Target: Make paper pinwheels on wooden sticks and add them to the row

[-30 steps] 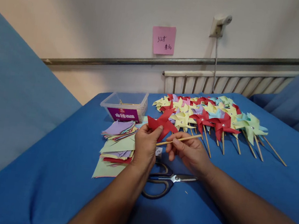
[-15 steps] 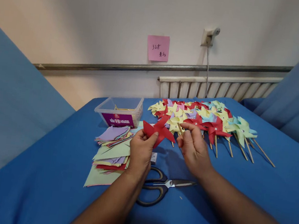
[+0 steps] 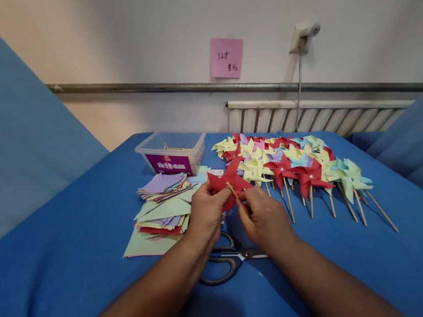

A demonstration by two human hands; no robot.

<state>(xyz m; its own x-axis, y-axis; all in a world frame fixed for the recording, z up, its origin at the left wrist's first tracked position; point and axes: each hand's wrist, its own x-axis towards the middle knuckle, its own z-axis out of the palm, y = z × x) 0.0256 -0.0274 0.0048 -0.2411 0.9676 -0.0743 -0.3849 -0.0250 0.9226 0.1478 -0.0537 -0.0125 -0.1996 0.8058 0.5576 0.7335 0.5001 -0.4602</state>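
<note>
Nearest the near side of the desk lie the scissors, below both hands; their handle loops face the left edge, and the blades run toward the right edge, the tips hidden by the right forearm; a small pale scrap lies just beside them.

Above the scissors, the left hand pinches the red pinwheel at its lower part, thumb in front; the right hand grasps the stick between thumb and forefinger, its other fingers curled. The stick's long axis slants — from the right fingertips up and leftward, across the front of the red paper, its end close to the middle; whether that end touches the paper I cannot tell, and the rest is hidden in the right hand. So the red pinwheel lies just left of the right fingers and directly above the left thumb; the left hand is the nearer to its middle.

Farther off, left of the left hand, are the paper stacks; behind them, by the far left corner, stands the clear box; right of it — along the far edge toward the far right corner — lie the finished pinwheels, most sticks pointing nearward.
</note>
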